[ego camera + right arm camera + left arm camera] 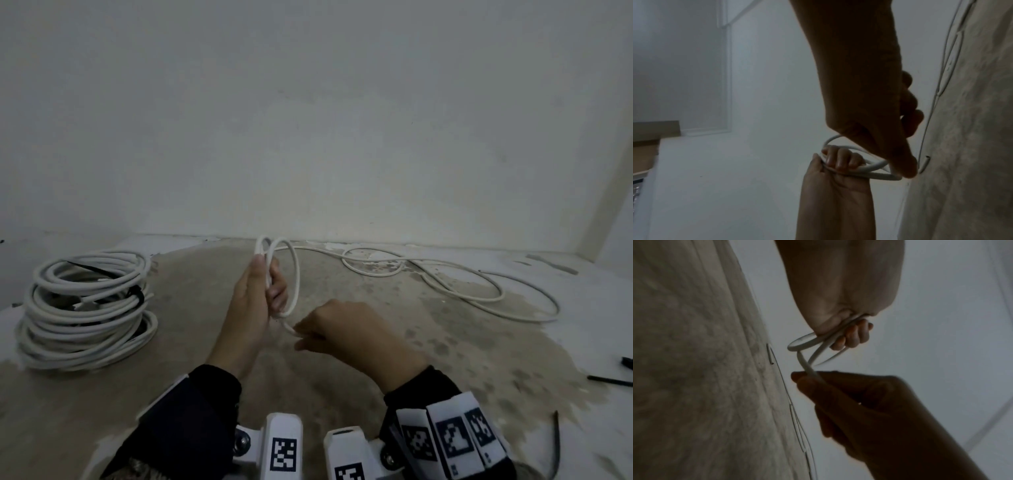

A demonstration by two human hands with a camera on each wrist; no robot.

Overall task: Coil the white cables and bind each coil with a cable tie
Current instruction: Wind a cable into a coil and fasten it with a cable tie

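Note:
My left hand [265, 291] is raised upright over the floor and grips a small coil of white cable [295, 274], a couple of loops that stick out above and to the right of the fist. Just below and right, my right hand [308, 334] pinches the cable's short end [287, 327] between thumb and fingers. In the left wrist view the loops [807, 341] hang from the curled fingers [854, 335] and the right hand [809, 378] holds the strand. In the right wrist view the same coil [869, 170] shows. The rest of the cable [445, 284] trails loose along the wall.
A stack of coiled white cables [87, 308] bound with black ties [135, 293] sits on the floor at the left. Loose black cable ties [609, 380] lie at the right edge, and another [556, 445] lies near my right wrist. A white wall [308, 120] stands close ahead.

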